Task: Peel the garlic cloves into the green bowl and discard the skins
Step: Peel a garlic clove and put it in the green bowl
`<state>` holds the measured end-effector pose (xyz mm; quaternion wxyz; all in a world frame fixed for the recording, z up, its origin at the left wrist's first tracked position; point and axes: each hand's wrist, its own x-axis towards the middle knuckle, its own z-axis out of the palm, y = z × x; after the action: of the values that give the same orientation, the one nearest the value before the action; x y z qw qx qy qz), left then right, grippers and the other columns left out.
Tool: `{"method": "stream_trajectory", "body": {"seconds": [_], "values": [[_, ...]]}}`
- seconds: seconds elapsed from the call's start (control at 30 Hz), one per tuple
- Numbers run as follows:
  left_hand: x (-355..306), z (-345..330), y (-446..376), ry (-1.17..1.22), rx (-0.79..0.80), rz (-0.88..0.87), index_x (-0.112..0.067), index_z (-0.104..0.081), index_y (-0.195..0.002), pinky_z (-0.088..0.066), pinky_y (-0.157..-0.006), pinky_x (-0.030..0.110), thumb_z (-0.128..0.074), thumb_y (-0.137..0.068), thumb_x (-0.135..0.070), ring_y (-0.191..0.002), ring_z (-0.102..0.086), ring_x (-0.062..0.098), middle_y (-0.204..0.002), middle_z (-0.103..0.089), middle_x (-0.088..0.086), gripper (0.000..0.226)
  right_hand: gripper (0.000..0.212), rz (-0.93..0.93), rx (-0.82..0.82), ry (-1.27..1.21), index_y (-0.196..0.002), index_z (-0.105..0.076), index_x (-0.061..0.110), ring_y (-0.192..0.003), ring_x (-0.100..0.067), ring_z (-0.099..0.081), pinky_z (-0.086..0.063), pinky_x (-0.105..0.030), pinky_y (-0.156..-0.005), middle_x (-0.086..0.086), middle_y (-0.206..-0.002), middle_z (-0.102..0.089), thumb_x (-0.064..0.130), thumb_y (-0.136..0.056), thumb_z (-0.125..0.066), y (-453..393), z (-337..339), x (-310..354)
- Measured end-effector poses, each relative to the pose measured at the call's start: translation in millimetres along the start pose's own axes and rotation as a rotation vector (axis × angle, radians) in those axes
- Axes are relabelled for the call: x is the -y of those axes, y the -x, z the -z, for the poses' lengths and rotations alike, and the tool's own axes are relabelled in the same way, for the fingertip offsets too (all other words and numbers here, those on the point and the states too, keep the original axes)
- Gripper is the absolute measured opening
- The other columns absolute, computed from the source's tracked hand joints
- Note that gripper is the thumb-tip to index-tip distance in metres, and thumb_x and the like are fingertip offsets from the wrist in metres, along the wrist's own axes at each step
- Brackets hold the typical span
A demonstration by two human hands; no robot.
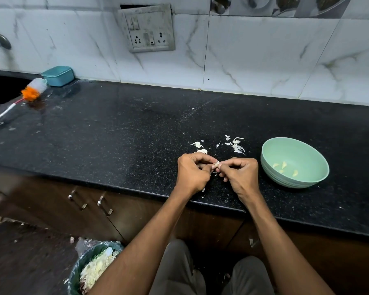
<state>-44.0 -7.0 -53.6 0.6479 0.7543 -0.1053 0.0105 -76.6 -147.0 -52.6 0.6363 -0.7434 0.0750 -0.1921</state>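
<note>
Where the black counter (115, 133) meets the sink at the far left, a bottle brush (19, 101) with orange and white bristles lies with its handle toward the counter's front edge, and a teal box (58, 76) stands just behind it against the tiled wall. On the floor below, a lined bin (90, 271) holds a heap of pale scraps. Near the middle of the counter, loose garlic skins (235, 145) lie scattered in two small clusters just beyond the hands. The left hand (193, 173) and the right hand (240, 175) meet over the counter's front part, fingers of both curled in — each pinches the same garlic clove (216, 164) between thumb and fingertips. The clove is mostly hidden by the fingers, so whether skin still covers it is hard to say; only a pale tip shows. To the right of the hands, near but apart, the green bowl (271, 154) sits on the counter — inside lie a few peeled cloves (284, 165).
</note>
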Motion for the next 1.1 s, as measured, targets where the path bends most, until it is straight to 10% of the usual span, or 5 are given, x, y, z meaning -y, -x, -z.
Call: {"method": "stream_trajectory", "body": {"seconds": [0.7, 0.9, 1.1], "values": [[-1.8, -2.0, -2.2, -0.017, -0.034, -0.078, -0.009, -0.080, -0.084, -0.055, -0.065, 0.018, -0.080, -0.083, -0.001, -0.065, -0.069, 0.002, -0.083, -0.076, -0.004, 0.008, 0.007, 0.070, -0.107, 0.124, -0.071, -0.081, 0.021, -0.051, -0.035, -0.064, -0.050, -0.042, -0.048, 0.001, -0.061, -0.073, 0.018, -0.077, -0.083, -1.4, -3.1, -8.4], [1.3, -3.7, -3.5, -0.084, -0.039, -0.036, -0.013, -0.081, -0.082, -0.061, -0.063, 0.037, -0.076, -0.084, 0.000, -0.070, -0.072, 0.030, -0.080, -0.077, -0.002, 0.014, 0.019, 0.106, -0.095, 0.170, -0.071, -0.080, 0.021, -0.051, -0.004, -0.058, -0.045, -0.023, -0.050, 0.007, -0.064, -0.074, 0.004, -0.077, -0.084, 0.6, -3.4, -4.4], [-0.6, -1.7, -4.6, 0.056, 0.002, 0.042, -0.018, -0.078, -0.080, -0.061, -0.072, 0.027, -0.075, -0.086, 0.004, -0.070, -0.073, 0.011, -0.077, -0.077, 0.001, 0.023, 0.010, 0.066, -0.114, 0.137, -0.072, -0.081, 0.014, -0.047, -0.009, -0.057, -0.045, -0.024, -0.048, 0.003, -0.056, -0.070, 0.008, -0.077, -0.085, -1.3, -3.2, -6.0]]}}
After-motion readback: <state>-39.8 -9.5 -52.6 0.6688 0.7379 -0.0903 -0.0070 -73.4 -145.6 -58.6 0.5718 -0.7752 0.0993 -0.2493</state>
